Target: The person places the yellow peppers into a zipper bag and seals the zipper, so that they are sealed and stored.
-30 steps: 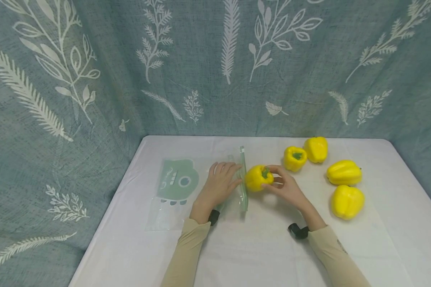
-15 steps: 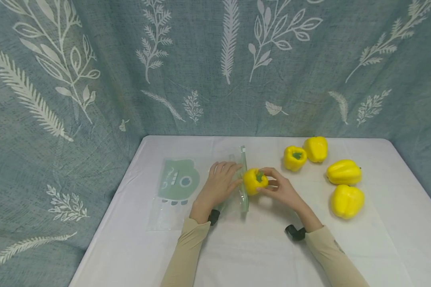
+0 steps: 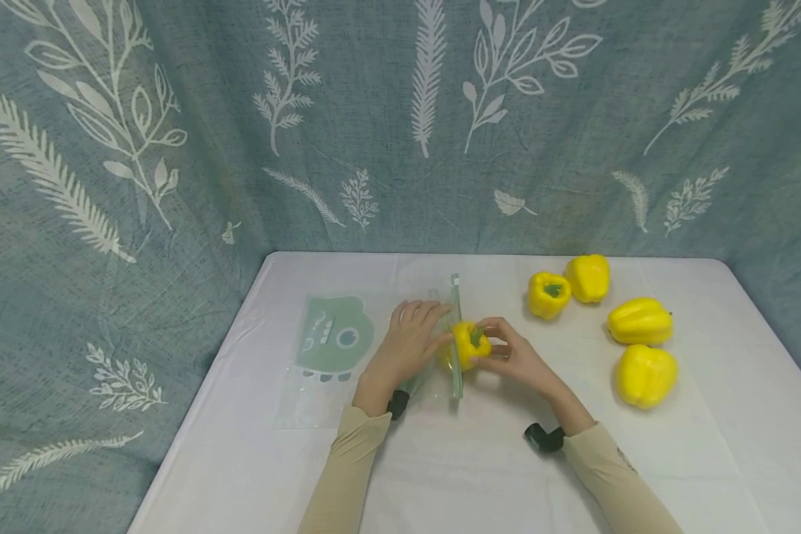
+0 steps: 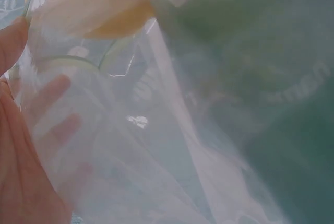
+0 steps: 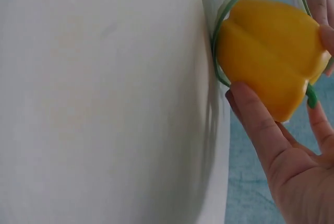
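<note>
- One clear bag point(image 3: 337, 348), limp and light by the look of it: take it by the rim point(image 3: 457, 382)!
- And the left hand point(image 3: 409, 340) holds that rim, fingers spread.
- Look, the right hand point(image 3: 514, 360) pinches the pepper point(image 3: 468, 352), partway into the bag's mouth; glossy, probably firm, slippery, so grip the sides.
- Green stem point(image 3: 477, 338): likely a poor handle.

In front of you and along both sides hangs a blue-green fabric curtain point(image 3: 427, 208), printed with white leafy sprigs point(image 3: 429, 74) and gathered in soft folds. Below it your desk point(image 3: 193, 475), round-cornered at the back, wears a lightly creased white tablecloth point(image 3: 741, 356) under soft, diffuse light.
</note>
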`<state>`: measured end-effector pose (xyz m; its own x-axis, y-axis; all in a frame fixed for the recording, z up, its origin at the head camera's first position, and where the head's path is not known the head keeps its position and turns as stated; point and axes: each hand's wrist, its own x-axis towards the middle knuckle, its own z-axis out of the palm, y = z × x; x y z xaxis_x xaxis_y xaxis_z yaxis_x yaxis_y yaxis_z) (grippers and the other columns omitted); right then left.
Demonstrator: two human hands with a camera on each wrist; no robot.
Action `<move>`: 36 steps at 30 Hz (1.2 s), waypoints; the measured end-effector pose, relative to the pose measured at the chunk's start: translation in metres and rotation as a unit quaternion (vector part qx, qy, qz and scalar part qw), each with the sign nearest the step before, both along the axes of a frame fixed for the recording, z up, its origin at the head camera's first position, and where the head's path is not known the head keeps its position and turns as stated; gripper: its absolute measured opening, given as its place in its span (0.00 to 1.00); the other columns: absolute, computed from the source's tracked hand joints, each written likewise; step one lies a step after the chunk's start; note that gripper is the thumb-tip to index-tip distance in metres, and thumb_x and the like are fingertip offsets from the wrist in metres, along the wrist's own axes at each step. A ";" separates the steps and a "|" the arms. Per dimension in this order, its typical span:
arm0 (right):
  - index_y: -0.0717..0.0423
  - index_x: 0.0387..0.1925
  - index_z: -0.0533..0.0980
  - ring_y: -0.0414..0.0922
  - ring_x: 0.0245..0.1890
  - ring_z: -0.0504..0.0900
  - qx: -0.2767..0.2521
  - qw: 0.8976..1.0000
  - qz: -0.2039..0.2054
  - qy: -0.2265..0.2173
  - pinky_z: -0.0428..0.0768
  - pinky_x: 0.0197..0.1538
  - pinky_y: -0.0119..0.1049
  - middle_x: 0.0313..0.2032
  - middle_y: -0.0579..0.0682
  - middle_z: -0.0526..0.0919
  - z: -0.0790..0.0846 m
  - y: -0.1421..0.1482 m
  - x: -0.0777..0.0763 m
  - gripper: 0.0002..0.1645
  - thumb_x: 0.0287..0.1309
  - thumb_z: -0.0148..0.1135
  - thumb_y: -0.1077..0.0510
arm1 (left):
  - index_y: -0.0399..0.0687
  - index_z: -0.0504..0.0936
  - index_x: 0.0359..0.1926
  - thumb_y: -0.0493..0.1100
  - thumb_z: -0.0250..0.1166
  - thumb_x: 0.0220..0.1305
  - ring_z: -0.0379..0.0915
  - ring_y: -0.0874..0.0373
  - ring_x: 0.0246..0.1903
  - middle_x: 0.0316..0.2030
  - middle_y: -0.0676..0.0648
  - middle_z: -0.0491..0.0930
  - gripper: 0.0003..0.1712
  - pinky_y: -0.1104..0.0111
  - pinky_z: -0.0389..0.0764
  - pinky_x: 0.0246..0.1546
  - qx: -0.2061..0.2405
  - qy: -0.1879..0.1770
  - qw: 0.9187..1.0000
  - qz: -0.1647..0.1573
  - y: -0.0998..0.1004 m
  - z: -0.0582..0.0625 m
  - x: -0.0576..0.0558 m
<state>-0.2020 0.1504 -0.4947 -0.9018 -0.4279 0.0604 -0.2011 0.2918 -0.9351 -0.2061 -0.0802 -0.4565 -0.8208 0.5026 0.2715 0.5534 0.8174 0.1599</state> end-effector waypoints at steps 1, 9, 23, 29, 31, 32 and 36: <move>0.47 0.57 0.63 0.57 0.62 0.65 0.001 1.000 0.002 -0.004 0.70 0.59 0.54 0.62 0.51 0.66 0.000 -0.001 0.000 0.33 0.51 0.68 0.52 | 0.55 0.62 0.65 0.58 0.46 0.69 0.57 0.50 0.61 0.61 0.47 0.65 0.27 0.51 0.53 0.65 0.001 -0.001 1.000 -0.001 0.000 0.000 0.000; 0.50 0.55 0.62 0.59 0.56 0.73 0.005 0.999 0.018 -0.033 0.75 0.55 0.51 0.61 0.62 0.68 0.002 -0.004 0.003 0.33 0.51 0.68 0.53 | 0.53 0.62 0.64 0.57 0.47 0.69 0.57 0.50 0.62 0.61 0.45 0.65 0.27 0.51 0.53 0.65 0.015 -0.009 1.000 -0.013 0.002 -0.001 0.000; 0.59 0.54 0.69 0.60 0.58 0.71 -0.029 0.996 0.070 -0.042 0.74 0.56 0.49 0.56 0.59 0.72 0.000 -0.001 0.001 0.24 0.58 0.62 0.56 | 0.52 0.62 0.64 0.56 0.47 0.70 0.57 0.50 0.61 0.61 0.46 0.66 0.27 0.53 0.53 0.65 0.037 -0.022 0.999 -0.023 0.001 -0.003 -0.001; 0.61 0.56 0.68 0.60 0.58 0.70 -0.041 0.995 0.090 -0.015 0.75 0.56 0.48 0.57 0.60 0.72 -0.003 -0.002 0.001 0.21 0.62 0.57 0.59 | 0.52 0.62 0.65 0.56 0.46 0.70 0.56 0.49 0.62 0.62 0.45 0.65 0.27 0.52 0.53 0.65 0.042 -0.034 0.998 -0.030 0.002 -0.002 0.000; 0.62 0.56 0.68 0.59 0.60 0.68 -0.039 0.994 0.097 -0.016 0.75 0.56 0.47 0.58 0.60 0.71 -0.003 -0.004 0.002 0.21 0.63 0.55 0.60 | 0.52 0.61 0.65 0.56 0.46 0.70 0.56 0.49 0.62 0.61 0.45 0.65 0.27 0.52 0.53 0.65 0.042 -0.034 0.998 -0.030 0.002 -0.002 0.001; 0.62 0.56 0.67 0.59 0.61 0.68 -0.037 0.994 0.100 -0.016 0.75 0.56 0.46 0.59 0.60 0.70 -0.002 -0.005 0.003 0.21 0.63 0.54 0.61 | 0.52 0.61 0.65 0.56 0.46 0.70 0.56 0.49 0.61 0.61 0.45 0.65 0.27 0.52 0.53 0.65 0.042 -0.035 0.998 -0.030 0.002 -0.002 0.001; 0.66 0.55 0.66 0.61 0.59 0.69 -0.031 0.994 0.104 -0.020 0.76 0.55 0.44 0.59 0.64 0.69 0.006 -0.009 0.008 0.19 0.63 0.53 0.66 | 0.52 0.61 0.65 0.56 0.47 0.69 0.57 0.50 0.61 0.61 0.46 0.65 0.27 0.52 0.54 0.65 0.044 -0.032 0.998 -0.033 0.002 -0.002 0.001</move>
<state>-0.1943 0.1413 -0.4887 -0.7962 -0.6022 0.0589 -0.2140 0.1891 -0.9584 -0.2046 -0.0780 -0.4584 -0.8031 0.5334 0.2654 0.5928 0.7604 0.2653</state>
